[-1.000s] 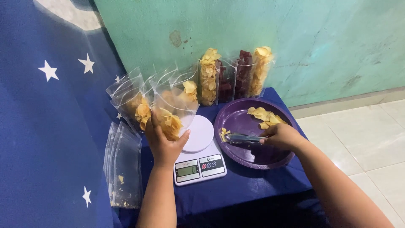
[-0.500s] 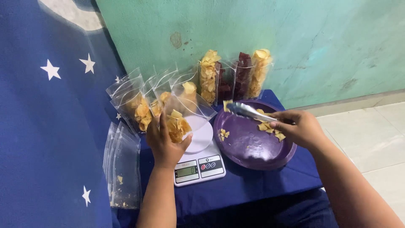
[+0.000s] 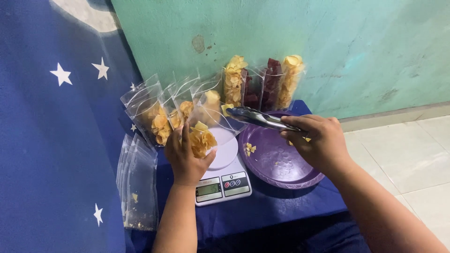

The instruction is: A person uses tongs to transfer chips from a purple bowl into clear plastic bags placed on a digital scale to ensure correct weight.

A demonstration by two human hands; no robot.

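Note:
My left hand [image 3: 185, 157] grips a clear plastic bag [image 3: 206, 126] part-filled with yellow chips, holding it over the round white pan of a small kitchen scale [image 3: 224, 180]. My right hand [image 3: 318, 140] holds metal tongs [image 3: 258, 117] whose tips carry a chip at the open mouth of the bag. Below the tongs lies a purple plate [image 3: 281, 164] with a few chip pieces left on it.
Several part-filled clear bags [image 3: 157, 112] lean at the back left. Tall filled bags of yellow and dark red chips [image 3: 262, 84] stand against the green wall. Empty bags [image 3: 138, 182] lie at the left of the blue-covered table. A starred blue cloth hangs at the left.
My right hand lifted the tongs off the purple plate and swung them left to the mouth of the bag. My left hand kept the bag over the scale.

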